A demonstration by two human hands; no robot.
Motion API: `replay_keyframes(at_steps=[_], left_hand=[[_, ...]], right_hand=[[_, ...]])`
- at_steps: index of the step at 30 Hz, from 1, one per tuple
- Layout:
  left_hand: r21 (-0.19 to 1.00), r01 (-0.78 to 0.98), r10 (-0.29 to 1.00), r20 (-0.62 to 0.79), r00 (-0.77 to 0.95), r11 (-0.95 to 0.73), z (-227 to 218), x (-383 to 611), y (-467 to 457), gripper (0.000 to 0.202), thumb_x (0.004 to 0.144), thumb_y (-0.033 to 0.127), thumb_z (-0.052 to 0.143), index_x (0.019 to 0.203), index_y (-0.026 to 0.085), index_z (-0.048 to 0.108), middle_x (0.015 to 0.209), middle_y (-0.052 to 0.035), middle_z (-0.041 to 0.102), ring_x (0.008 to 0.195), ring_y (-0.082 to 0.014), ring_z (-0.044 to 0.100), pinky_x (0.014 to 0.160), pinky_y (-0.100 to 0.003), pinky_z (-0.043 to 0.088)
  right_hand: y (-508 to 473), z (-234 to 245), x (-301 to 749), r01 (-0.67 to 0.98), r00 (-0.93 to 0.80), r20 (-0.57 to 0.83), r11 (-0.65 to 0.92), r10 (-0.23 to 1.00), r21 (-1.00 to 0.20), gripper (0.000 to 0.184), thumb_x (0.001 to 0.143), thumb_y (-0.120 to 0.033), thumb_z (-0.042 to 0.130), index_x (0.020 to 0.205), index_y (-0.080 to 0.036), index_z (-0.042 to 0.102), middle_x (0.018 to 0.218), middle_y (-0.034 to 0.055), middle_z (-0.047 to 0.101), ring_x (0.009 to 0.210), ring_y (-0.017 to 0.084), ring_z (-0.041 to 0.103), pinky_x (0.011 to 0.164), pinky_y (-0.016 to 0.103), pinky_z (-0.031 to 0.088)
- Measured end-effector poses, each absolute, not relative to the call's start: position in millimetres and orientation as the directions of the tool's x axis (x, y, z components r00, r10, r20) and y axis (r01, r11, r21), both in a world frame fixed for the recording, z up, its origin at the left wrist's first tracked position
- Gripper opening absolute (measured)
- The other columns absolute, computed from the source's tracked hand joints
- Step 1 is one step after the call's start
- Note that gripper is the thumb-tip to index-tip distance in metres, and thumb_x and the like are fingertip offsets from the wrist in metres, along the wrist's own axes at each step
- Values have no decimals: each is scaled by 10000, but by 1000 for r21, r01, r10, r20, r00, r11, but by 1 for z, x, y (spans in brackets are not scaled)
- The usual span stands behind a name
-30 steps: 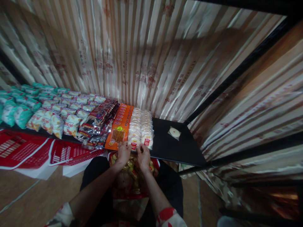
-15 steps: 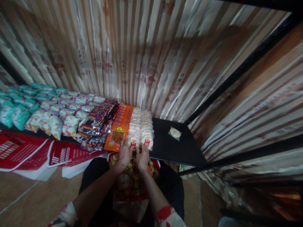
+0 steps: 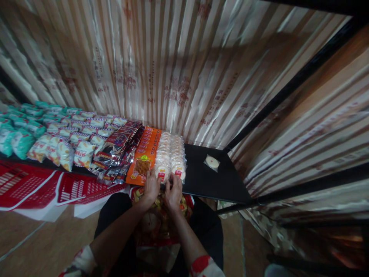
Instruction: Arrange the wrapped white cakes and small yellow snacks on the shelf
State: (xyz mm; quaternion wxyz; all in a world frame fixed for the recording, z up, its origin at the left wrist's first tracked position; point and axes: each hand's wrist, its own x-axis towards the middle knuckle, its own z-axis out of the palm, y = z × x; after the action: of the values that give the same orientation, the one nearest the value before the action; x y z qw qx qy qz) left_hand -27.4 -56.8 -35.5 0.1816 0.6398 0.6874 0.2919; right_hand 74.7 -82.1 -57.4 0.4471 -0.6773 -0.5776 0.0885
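Two rows of clear-wrapped, round white rice crackers stand on edge, front to back, on a black shelf. My left hand is at the lower front of the left row, touching the front packet with thumb and fingers apart. Bent fingers of my right hand meet the lower edge of the right row's front packet, a gap showing between thumb and index finger. Neither hand visibly lifts anything. Below them, between my knees, sits a red-edged bag with gold-wrapped pieces.
One wrapped cracker lies apart on the right. Left of the rows are an orange snack bag, dark foil packets, white snack bags and green bags. Red baskets stand below; a striped curtain hangs behind.
The whole view has shifted very slightly. Both hands stay at the front of the cracker rows, with only small finger movement; the packets keep their places.
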Motion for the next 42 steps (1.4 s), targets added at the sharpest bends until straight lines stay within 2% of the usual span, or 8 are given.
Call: replay_keyframes(at_steps=[5, 8, 11, 15, 19, 27, 35, 42], left_hand=[[652, 759, 990, 108, -90, -2, -32, -27, -56, 460, 794, 174, 514, 1242, 110, 436, 1223, -162, 512, 1127, -235, 518, 915, -307, 436], [654, 756, 992, 91, -87, 6, -31, -26, -55, 464, 798, 149, 499, 1255, 104, 431, 1247, -170, 511, 1154, -232, 505, 935, -309, 427], [658, 753, 993, 86, -83, 6, -32, -25, -53, 481, 800, 139, 490, 1271, 76, 414, 1271, -185, 502, 1192, -240, 477, 955, -318, 419], [662, 749, 992, 99, -80, -6, -35, -23, -51, 484, 802, 137, 480, 1280, 97, 411, 1264, -169, 520, 1205, -225, 473, 971, -314, 412], [664, 748, 990, 105, -89, -3, -38, -21, -48, 484, 797, 138, 480, 1273, 70, 419, 1251, -194, 527, 1191, -241, 486, 978, -333, 410], [654, 756, 990, 122, -74, -25, -38, -19, -43, 482, 786, 104, 467, 1265, 76, 419, 1257, -189, 521, 1220, -241, 457, 986, -336, 400], [650, 760, 991, 108, -80, -9, -29, -20, -45, 472, 808, 145, 466, 1274, 137, 399, 1222, -154, 514, 1157, -242, 492, 949, -336, 424], [687, 727, 984, 136, -113, -12, -29, -19, -52, 487, 831, 199, 462, 1303, 172, 348, 1222, -140, 456, 1162, -249, 473, 927, -356, 443]], right_hand=[[-71, -57, 102, 775, 398, 471, -13, 788, -632, 551, 849, -390, 426, 1317, -100, 401, 1364, 187, 371, 1273, 278, 305, 1028, 444, 293], [-58, -64, 119, 778, 339, 426, 4, 839, -628, 644, 819, -407, 463, 1364, -93, 323, 1435, 192, 272, 1320, 290, 237, 1047, 453, 267], [-50, -73, 128, 763, 304, 381, 16, 873, -647, 678, 808, -398, 467, 1387, -103, 275, 1434, 181, 302, 1330, 276, 250, 1045, 444, 281], [-48, -77, 129, 742, 292, 368, 34, 883, -670, 671, 811, -394, 452, 1397, -130, 260, 1409, 147, 371, 1311, 242, 317, 1041, 412, 307], [-50, -73, 127, 736, 307, 354, 16, 883, -677, 674, 807, -382, 458, 1401, -135, 258, 1410, 139, 377, 1305, 231, 334, 1031, 386, 324], [-49, -67, 122, 754, 354, 308, -75, 883, -653, 691, 805, -377, 473, 1420, -193, 216, 1414, 117, 381, 1240, 236, 427, 966, 362, 376], [-49, -68, 119, 784, 351, 312, -95, 883, -614, 675, 828, -398, 444, 1424, -185, 210, 1419, 133, 370, 1248, 257, 414, 944, 377, 382], [-50, -68, 116, 772, 373, 312, -106, 874, -627, 695, 823, -433, 431, 1430, -198, 190, 1446, 119, 328, 1273, 274, 374, 959, 392, 360]])
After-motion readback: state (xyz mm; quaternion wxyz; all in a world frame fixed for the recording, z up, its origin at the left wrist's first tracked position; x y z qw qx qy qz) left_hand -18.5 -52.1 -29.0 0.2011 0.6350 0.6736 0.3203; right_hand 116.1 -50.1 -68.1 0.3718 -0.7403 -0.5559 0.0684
